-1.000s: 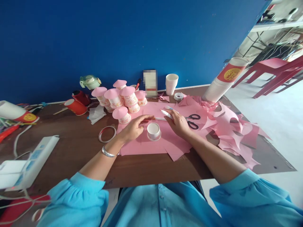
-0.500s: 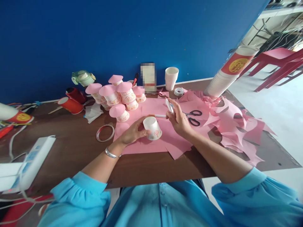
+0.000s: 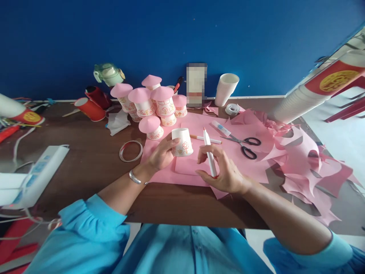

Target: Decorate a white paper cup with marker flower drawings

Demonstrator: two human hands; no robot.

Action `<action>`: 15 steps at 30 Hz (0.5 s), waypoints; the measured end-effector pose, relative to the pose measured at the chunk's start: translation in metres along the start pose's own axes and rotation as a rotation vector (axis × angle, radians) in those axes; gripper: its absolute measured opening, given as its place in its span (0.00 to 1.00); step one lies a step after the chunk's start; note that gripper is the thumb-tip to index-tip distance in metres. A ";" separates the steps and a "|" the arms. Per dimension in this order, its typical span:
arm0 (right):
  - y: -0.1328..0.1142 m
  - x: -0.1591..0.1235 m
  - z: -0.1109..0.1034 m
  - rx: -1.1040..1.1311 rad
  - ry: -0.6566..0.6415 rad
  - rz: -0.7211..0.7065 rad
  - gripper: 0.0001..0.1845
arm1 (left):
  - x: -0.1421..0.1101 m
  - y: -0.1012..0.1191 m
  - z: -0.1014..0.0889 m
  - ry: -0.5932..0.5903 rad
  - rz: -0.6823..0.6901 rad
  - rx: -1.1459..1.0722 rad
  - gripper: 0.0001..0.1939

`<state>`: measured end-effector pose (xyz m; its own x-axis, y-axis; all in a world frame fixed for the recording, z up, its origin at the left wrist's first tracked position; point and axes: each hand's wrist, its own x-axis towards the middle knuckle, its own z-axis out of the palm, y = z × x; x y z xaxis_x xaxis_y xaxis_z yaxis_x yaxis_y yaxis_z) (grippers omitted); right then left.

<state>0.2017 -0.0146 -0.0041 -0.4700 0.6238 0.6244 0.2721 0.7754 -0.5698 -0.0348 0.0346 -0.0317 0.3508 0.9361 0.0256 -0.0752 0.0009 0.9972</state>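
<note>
My left hand (image 3: pixel 164 152) grips an upside-down white paper cup (image 3: pixel 181 137) from its left side, thumb across the wall. Red-orange flowers are drawn near the cup's rim. To the right, my right hand (image 3: pixel 225 169) holds a white marker (image 3: pixel 210 154), its red tip pointing up, apart from the cup. Underneath lie sheets of pink paper (image 3: pixel 191 179). Behind the cup are another white marker (image 3: pixel 215 140) with an orange end, a glue stick (image 3: pixel 221 128) and black-handled scissors (image 3: pixel 248 146).
Cups with pink cone roofs (image 3: pixel 149 125) stand behind my left hand. A tape roll (image 3: pixel 130 151) and power strip (image 3: pixel 40 177) lie left. Cut pink scraps (image 3: pixel 302 163) and a tall cup stack (image 3: pixel 299 99) are right. More white cups (image 3: pixel 226 89) stand by the blue wall (image 3: pixel 176 34).
My left hand has lifted the cup and turned its drawn side more toward me. My right hand has come nearer my body, bringing the marker upright. The view has shifted slightly.
</note>
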 end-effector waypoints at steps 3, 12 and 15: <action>-0.003 -0.001 -0.001 -0.202 0.011 -0.145 0.18 | 0.000 0.000 0.000 0.027 0.000 0.011 0.21; -0.010 -0.002 -0.009 -0.220 -0.038 -0.264 0.09 | -0.002 0.002 0.003 -0.029 -0.075 -0.261 0.27; -0.010 -0.002 -0.009 -0.234 -0.017 -0.296 0.15 | -0.002 0.006 0.007 -0.026 -0.088 -0.285 0.27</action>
<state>0.2072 -0.0232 0.0049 -0.5707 0.3693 0.7335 0.3059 0.9245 -0.2274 -0.0295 0.0306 -0.0254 0.3908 0.9189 -0.0543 -0.3016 0.1836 0.9356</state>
